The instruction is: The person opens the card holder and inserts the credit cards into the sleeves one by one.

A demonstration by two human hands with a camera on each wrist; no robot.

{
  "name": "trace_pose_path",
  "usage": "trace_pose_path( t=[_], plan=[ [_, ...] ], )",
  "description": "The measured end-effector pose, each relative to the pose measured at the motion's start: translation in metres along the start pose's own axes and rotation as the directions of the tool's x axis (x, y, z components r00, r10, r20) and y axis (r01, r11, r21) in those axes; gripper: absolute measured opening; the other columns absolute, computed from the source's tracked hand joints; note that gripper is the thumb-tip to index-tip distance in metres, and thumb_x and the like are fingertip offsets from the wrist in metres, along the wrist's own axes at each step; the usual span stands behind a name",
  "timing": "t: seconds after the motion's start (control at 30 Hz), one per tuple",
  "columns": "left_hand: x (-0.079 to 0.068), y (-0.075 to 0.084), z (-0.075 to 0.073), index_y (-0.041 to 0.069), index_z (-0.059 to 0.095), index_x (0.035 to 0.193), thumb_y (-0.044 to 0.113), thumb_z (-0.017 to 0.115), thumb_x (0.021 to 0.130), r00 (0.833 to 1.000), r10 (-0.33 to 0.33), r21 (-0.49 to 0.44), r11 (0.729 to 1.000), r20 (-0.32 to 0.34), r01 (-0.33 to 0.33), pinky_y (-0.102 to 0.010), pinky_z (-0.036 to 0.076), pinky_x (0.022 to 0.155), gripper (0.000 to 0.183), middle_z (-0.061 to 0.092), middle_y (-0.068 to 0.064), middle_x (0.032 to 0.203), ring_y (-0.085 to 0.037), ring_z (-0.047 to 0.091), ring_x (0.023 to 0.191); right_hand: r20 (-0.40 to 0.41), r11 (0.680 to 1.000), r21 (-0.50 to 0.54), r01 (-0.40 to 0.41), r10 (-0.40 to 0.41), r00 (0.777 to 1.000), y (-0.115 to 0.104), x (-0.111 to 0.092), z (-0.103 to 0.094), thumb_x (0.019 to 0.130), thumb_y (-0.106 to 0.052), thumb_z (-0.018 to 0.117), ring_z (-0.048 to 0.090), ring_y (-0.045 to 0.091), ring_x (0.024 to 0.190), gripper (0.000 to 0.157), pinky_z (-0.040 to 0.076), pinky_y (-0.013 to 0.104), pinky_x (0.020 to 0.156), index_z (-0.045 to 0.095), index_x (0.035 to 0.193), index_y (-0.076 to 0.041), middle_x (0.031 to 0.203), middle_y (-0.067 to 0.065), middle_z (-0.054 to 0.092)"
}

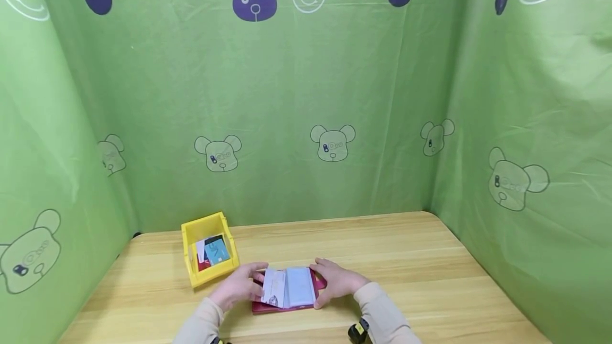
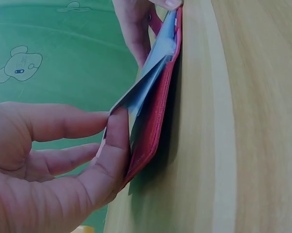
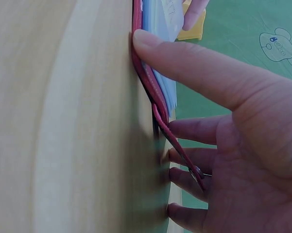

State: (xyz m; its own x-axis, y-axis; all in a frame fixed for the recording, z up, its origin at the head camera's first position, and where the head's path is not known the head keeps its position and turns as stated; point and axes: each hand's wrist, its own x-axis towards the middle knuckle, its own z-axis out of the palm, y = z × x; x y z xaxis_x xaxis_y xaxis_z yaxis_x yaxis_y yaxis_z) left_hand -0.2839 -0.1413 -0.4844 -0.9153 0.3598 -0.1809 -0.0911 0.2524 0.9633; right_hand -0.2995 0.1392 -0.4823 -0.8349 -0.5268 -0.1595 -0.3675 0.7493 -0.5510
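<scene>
Pinching the free edge of a pale printed leaf (image 1: pixel 274 286), the left hand (image 1: pixel 239 285) is keeping a narrow gap between its thumb and fingertip, with the thumb lying on the side facing the cover. That leaf is belonging to a red, leather-looking card holder (image 1: pixel 260 308) with pale blue plastic pages (image 1: pixel 299 286), which is lying spread on a light wooden table (image 1: pixel 406 269) between the 2 hands. It is tilting away from the red cover at its outer edge, and a dark picture is showing in its lower corner.

The right hand (image 1: pixel 337 280) is spreading wide at the other end of the holder, its thumb resting on the near edge of the cover and its other 4 fingers reaching past the far side. A narrow red strap (image 3: pixel 177 148) with a metal snap (image 3: pixel 197 172) is sticking out from the cover between that thumb and those fingers.

Beyond the left hand, a yellow plastic open-topped bin (image 1: pixel 215 275) is standing near the table's back edge. Inside it, a blue card (image 1: pixel 217 251) is overlapping a black card (image 1: pixel 214 239), and a pale card (image 1: pixel 200 251) is lying beside them, with something red (image 1: pixel 204 265) showing below.
</scene>
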Motion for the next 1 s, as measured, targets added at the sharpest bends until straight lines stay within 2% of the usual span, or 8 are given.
trace_pose_path(
  t=[0.3, 0.47, 1.0],
  plan=[
    [0.0026, 0.0001, 0.0019, -0.013, 0.031, 0.144, -0.018, 0.057, 0.070, 1.000, -0.013, 0.018, 1.000, 0.017, 0.013, -0.029, 0.058, 0.068, 0.079, 0.053, -0.021, 0.107, -0.023, 0.058, 0.088, 0.007, 1.000, -0.006, -0.007, 0.007, 1.000, 0.0035, 0.0027, 0.0016, 0.065, -0.032, 0.086, 0.024, 0.043, 0.146, 0.100, 0.024, 0.063, 0.117, 0.037, 0.147, -0.001, 0.157, 0.024, 0.026],
    [0.0033, 0.0016, 0.0029, -0.013, 0.032, 0.144, -0.019, 0.056, 0.070, 1.000, -0.025, 0.025, 0.999, 0.016, 0.024, -0.031, 0.059, 0.071, 0.078, 0.053, -0.021, 0.107, -0.024, 0.058, 0.089, 0.009, 1.000, -0.021, -0.008, 0.008, 1.000, 0.0055, 0.0034, 0.0020, 0.066, -0.034, 0.085, 0.023, 0.043, 0.146, 0.101, 0.024, 0.063, 0.117, 0.037, 0.148, -0.002, 0.157, 0.023, 0.026],
    [0.0069, 0.0025, 0.0061, -0.013, 0.034, 0.143, -0.018, 0.056, 0.072, 1.000, -0.028, 0.058, 0.998, -0.014, 0.029, -0.029, 0.057, 0.068, 0.075, 0.054, -0.021, 0.106, -0.023, 0.057, 0.088, 0.011, 1.000, -0.028, 0.007, -0.006, 1.000, 0.0059, 0.0034, 0.0024, 0.065, -0.035, 0.085, 0.023, 0.043, 0.146, 0.102, 0.023, 0.063, 0.117, 0.036, 0.148, -0.002, 0.158, 0.024, 0.025]
  ],
)
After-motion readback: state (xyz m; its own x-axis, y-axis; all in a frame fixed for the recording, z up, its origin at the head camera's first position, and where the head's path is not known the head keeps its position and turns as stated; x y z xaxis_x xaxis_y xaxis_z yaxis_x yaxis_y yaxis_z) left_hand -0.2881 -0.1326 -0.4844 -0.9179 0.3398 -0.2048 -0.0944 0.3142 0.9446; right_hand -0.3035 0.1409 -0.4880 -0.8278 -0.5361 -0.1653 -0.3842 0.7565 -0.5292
